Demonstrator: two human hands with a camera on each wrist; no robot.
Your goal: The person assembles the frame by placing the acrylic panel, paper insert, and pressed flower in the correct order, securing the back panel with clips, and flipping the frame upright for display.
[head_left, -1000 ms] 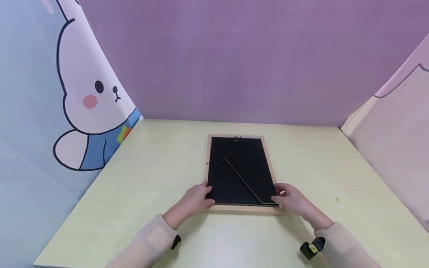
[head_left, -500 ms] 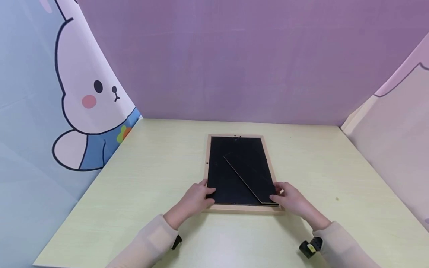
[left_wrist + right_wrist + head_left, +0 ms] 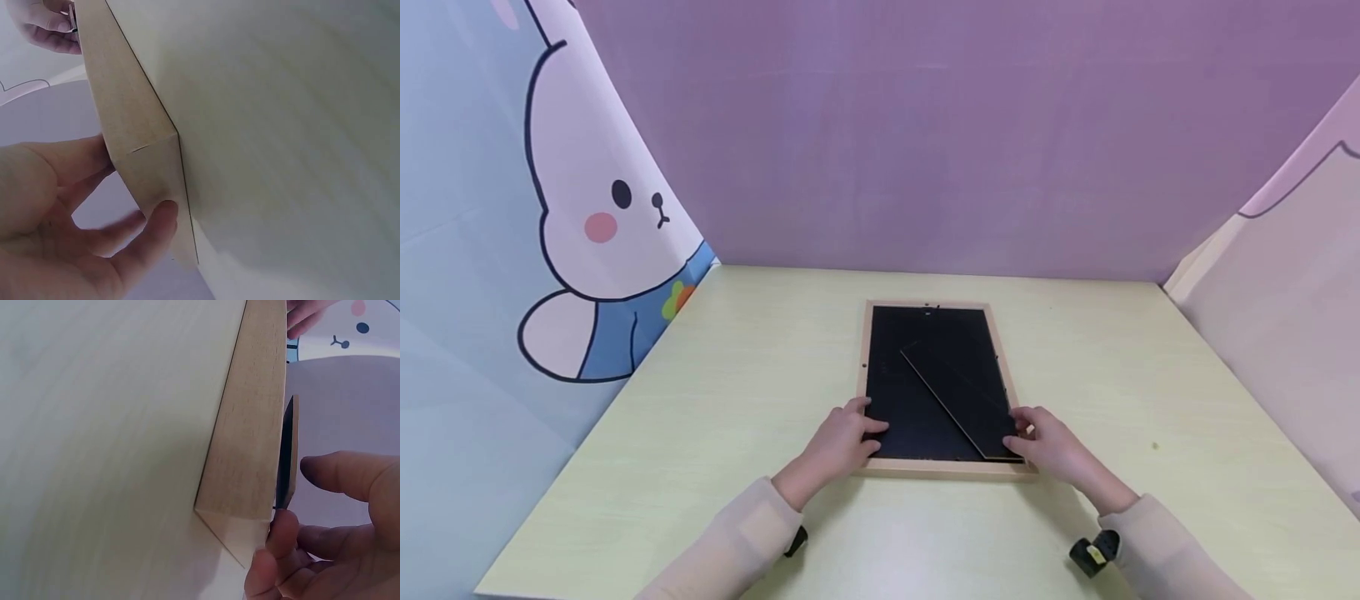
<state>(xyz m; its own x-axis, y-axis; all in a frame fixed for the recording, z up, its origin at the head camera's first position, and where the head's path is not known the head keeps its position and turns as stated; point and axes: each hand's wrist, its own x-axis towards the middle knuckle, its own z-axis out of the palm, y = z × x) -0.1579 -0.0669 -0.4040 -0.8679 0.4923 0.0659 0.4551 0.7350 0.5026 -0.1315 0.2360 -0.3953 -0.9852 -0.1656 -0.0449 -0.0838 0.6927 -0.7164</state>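
A picture frame with a pale wooden border (image 3: 940,469) lies back side up on the table, showing its black backing (image 3: 902,392). A black stand leg (image 3: 966,400) with a light cut edge slants across the backing to the near right corner. My left hand (image 3: 838,442) holds the near left corner; in the left wrist view one finger (image 3: 164,212) presses the frame's side and the thumb lies at the top edge. At the near right corner my right hand (image 3: 1048,446) grips the border, its thumb right at the stand leg. The right wrist view shows the leg (image 3: 289,456) slightly raised off the frame.
The pale table (image 3: 760,358) surrounds the frame on all sides. Behind it hangs a purple cloth (image 3: 940,142), with a rabbit print (image 3: 602,167) on the left cloth. Small metal fittings (image 3: 927,311) sit at the frame's far edge.
My left hand's fingers have slid slightly inward over the black backing. The right hand has shifted only a little to the left, and the picture frame has stayed in place.
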